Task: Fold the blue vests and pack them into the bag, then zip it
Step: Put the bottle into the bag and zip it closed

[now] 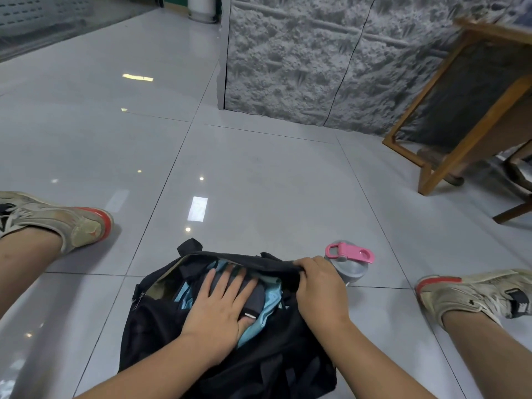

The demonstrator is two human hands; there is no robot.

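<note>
A black duffel bag (161, 338) lies open on the tiled floor between my legs. Light blue vests (272, 298) are stuffed inside it, partly covered by a dark strap or garment. My left hand (218, 303) lies flat with spread fingers, pressing down on the contents inside the opening. My right hand (319, 286) grips the far right edge of the bag's opening, fingers curled over the black fabric. The zipper pull shows at the bag's left end (137, 298).
A grey bottle with a pink lid (349, 259) stands just right of the bag, behind my right hand. My two sneakers (57, 218) (472, 295) flank the bag. A wooden table frame (449, 133) stands at the right, a textured grey wall panel behind.
</note>
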